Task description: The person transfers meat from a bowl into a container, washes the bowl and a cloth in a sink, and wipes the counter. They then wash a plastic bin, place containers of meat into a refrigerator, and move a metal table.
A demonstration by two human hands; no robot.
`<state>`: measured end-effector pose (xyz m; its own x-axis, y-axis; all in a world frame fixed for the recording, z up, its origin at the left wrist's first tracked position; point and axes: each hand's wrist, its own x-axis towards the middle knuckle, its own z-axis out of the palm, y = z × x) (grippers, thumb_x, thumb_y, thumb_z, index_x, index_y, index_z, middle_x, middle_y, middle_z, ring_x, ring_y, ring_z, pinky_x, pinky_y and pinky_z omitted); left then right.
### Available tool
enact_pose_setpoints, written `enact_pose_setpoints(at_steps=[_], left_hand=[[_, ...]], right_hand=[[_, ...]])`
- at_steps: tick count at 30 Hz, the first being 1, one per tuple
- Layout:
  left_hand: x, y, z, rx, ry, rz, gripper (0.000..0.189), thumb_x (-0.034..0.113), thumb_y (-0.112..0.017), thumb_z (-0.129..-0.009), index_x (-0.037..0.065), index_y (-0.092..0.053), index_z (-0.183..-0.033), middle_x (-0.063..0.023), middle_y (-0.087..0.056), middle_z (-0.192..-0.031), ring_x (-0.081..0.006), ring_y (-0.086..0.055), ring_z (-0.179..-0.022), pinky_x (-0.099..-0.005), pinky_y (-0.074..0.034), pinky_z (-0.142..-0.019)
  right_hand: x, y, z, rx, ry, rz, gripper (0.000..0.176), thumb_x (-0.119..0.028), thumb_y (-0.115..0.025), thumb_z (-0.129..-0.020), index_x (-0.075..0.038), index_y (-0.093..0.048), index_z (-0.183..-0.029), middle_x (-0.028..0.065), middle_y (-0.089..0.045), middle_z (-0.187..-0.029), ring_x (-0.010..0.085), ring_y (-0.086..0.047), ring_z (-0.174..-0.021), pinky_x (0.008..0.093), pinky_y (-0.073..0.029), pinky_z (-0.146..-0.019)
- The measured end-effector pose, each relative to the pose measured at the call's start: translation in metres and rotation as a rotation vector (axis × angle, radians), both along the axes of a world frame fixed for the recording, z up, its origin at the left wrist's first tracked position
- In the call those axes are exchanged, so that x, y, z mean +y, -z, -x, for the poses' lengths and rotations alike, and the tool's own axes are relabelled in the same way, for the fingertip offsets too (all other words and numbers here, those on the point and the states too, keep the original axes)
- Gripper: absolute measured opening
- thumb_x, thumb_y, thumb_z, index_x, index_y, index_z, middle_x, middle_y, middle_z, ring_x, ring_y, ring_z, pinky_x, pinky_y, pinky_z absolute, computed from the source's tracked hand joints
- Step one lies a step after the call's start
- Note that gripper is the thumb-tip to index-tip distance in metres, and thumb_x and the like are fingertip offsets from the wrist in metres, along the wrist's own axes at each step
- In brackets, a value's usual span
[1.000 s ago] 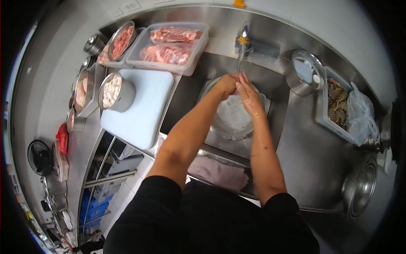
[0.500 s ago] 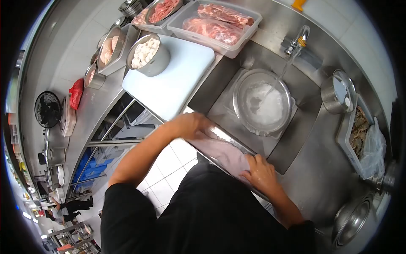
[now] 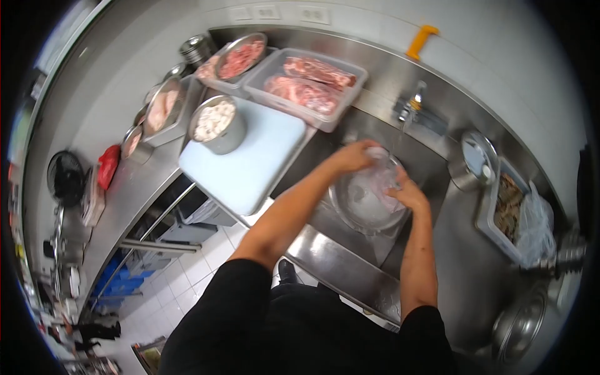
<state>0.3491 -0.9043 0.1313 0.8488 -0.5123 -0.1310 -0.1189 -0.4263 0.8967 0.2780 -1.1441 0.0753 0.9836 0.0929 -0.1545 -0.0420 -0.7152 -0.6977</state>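
Both my hands are over the sink (image 3: 300, 167), gripping a pale pink cloth (image 3: 382, 178) between them. My left hand (image 3: 357, 156) is closed on the cloth's far left part. On its right side my right hand (image 3: 409, 190) grips it with bent fingers. Below the cloth sits a round metal bowl (image 3: 340, 209) with cloudy whitish water in it. The faucet (image 3: 412, 107) stands on the back wall just beyond my hands. Blur hides the exact folds of the cloth.
Left of the sink lies a white cutting board (image 3: 269, 150) bearing a metal pot (image 3: 228, 134) of white pieces. Behind it stands a plastic tub (image 3: 300, 109) of red meat. A metal pot (image 3: 469, 165) and a tray (image 3: 497, 234) of shrimp-like seafood are at the right.
Both hands have lifted the cloth off the sink's front edge and carried it forward over the bowl. The camera view has shifted.
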Motion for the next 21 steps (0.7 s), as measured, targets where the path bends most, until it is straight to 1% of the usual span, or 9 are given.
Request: enact_pose_setpoints(at_steps=[2, 4, 7, 10, 13, 16, 17, 20, 21], left_hand=[[-0.045, 0.003, -0.020, -0.297, 0.143, -0.212, 0.049, 0.027, -0.069, -0.075, 0.011, -0.063, -0.121, -0.0192, -0.067, -0.110, -0.0343, -0.064, -0.102, -0.0393, -0.049, -0.091], [-0.076, 0.002, -0.032, -0.385, 0.220, -0.310, 0.044, 0.026, -0.066, -0.073, 0.015, -0.066, -0.116, -0.0170, -0.067, -0.109, -0.0365, -0.063, -0.100, -0.0417, -0.048, -0.090], [-0.074, -0.028, -0.037, -0.465, 0.295, -0.467, 0.045, 0.022, -0.065, -0.069, 0.014, -0.068, -0.113, -0.0161, -0.068, -0.105, -0.0349, -0.065, -0.097, -0.0422, -0.050, -0.086], [-0.049, -0.050, -0.042, -0.521, 0.290, -0.428, 0.040, 0.021, -0.065, -0.070, 0.013, -0.069, -0.109, -0.0162, -0.069, -0.099, -0.0342, -0.065, -0.094, -0.0425, -0.050, -0.083], [-0.013, -0.075, -0.045, -0.556, 0.189, -0.425, 0.034, 0.022, -0.064, -0.072, 0.013, -0.070, -0.105, -0.0161, -0.070, -0.094, -0.0336, -0.066, -0.091, -0.0420, -0.050, -0.081], [0.027, -0.073, -0.057, -0.490, 0.083, -0.475, 0.033, 0.020, -0.067, -0.072, 0.013, -0.070, -0.104, -0.0149, -0.070, -0.094, -0.0303, -0.067, -0.091, -0.0399, -0.051, -0.082], [0.035, -0.064, -0.061, -0.433, 0.058, -0.532, 0.032, 0.018, -0.064, -0.075, 0.012, -0.069, -0.106, -0.0147, -0.070, -0.094, -0.0288, -0.067, -0.092, -0.0382, -0.051, -0.083], [0.035, -0.024, -0.048, -0.212, -0.223, -0.330, 0.032, 0.014, -0.059, -0.080, 0.012, -0.067, -0.111, -0.0137, -0.070, -0.096, -0.0259, -0.067, -0.093, -0.0362, -0.051, -0.084], [0.033, 0.006, -0.048, -0.209, -0.276, -0.222, 0.033, 0.014, -0.057, -0.082, 0.011, -0.066, -0.113, -0.0134, -0.070, -0.099, -0.0251, -0.067, -0.093, -0.0355, -0.051, -0.084]], right_hand=[[0.009, -0.005, -0.014, -0.153, 0.031, -0.257, 0.083, -0.021, -0.079, -0.073, -0.006, -0.038, -0.143, 0.0176, -0.059, -0.129, 0.0304, -0.055, -0.121, 0.0369, -0.044, -0.099], [0.018, -0.005, -0.030, -0.321, 0.060, -0.611, 0.095, -0.017, -0.085, -0.067, -0.005, -0.033, -0.146, 0.0176, -0.059, -0.128, 0.0274, -0.056, -0.120, 0.0379, -0.043, -0.100], [0.028, 0.002, -0.052, -0.273, 0.177, -0.682, 0.088, -0.009, -0.086, -0.064, -0.005, -0.043, -0.140, 0.0156, -0.062, -0.122, 0.0250, -0.059, -0.112, 0.0396, -0.047, -0.094], [0.032, 0.010, -0.069, 0.013, -0.004, -0.656, 0.074, -0.017, -0.084, -0.067, -0.003, -0.052, -0.132, 0.0120, -0.065, -0.117, 0.0206, -0.061, -0.106, 0.0319, -0.048, -0.093], [0.026, 0.043, -0.091, 0.095, 0.020, -0.089, 0.059, -0.017, -0.081, -0.068, -0.001, -0.059, -0.121, 0.0106, -0.068, -0.099, 0.0216, -0.064, -0.094, 0.0366, -0.055, -0.077], [0.034, -0.011, -0.074, 0.422, 0.034, 0.021, 0.052, -0.018, -0.072, -0.073, -0.005, -0.058, -0.122, 0.0096, -0.066, -0.104, 0.0276, -0.068, -0.089, 0.0369, -0.057, -0.059], [0.030, 0.001, -0.076, 0.443, 0.056, -0.166, 0.057, -0.011, -0.067, -0.073, -0.005, -0.051, -0.127, 0.0124, -0.064, -0.105, 0.0281, -0.068, -0.088, 0.0428, -0.058, -0.051], [0.028, -0.005, -0.078, 0.341, 0.063, -0.324, 0.058, -0.005, -0.065, -0.075, -0.002, -0.045, -0.130, 0.0161, -0.061, -0.109, 0.0268, -0.067, -0.087, 0.0463, -0.060, -0.054], [0.026, -0.011, -0.078, 0.311, 0.054, -0.407, 0.057, -0.003, -0.064, -0.075, -0.001, -0.045, -0.129, 0.0167, -0.061, -0.109, 0.0265, -0.067, -0.087, 0.0440, -0.059, -0.053]])
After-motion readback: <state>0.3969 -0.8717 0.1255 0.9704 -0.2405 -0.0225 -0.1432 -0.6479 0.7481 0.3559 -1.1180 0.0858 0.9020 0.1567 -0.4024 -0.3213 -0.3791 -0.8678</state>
